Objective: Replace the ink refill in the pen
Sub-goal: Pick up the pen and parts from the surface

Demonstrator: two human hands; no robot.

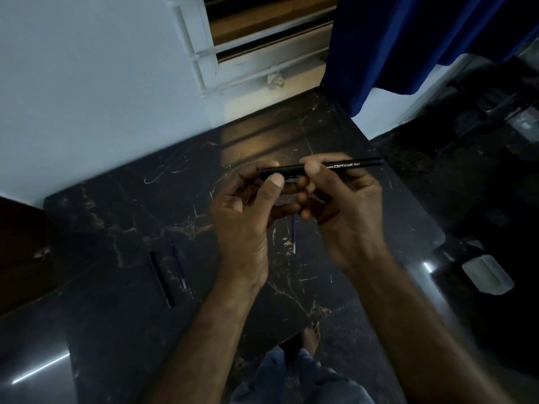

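A black pen (pixel 350 164) with white lettering lies level between both hands above the dark marble counter (pixel 116 214). My left hand (pixel 245 217) pinches its left end with thumb and fingers. My right hand (pixel 347 199) grips the barrel near the middle. A thin blue ink refill (pixel 294 234) shows below the hands; whether it rests on the counter or hangs from my fingers is unclear. To the left on the counter lie a second black pen (pixel 162 279) and another thin refill (pixel 178 265) beside it.
A pale wall and a window frame (pixel 204 59) stand behind the counter. A dark blue curtain (pixel 408 45) hangs at the upper right. The counter's right edge drops to a dark glossy floor (pixel 481 199). My foot (pixel 312 336) shows below the front edge.
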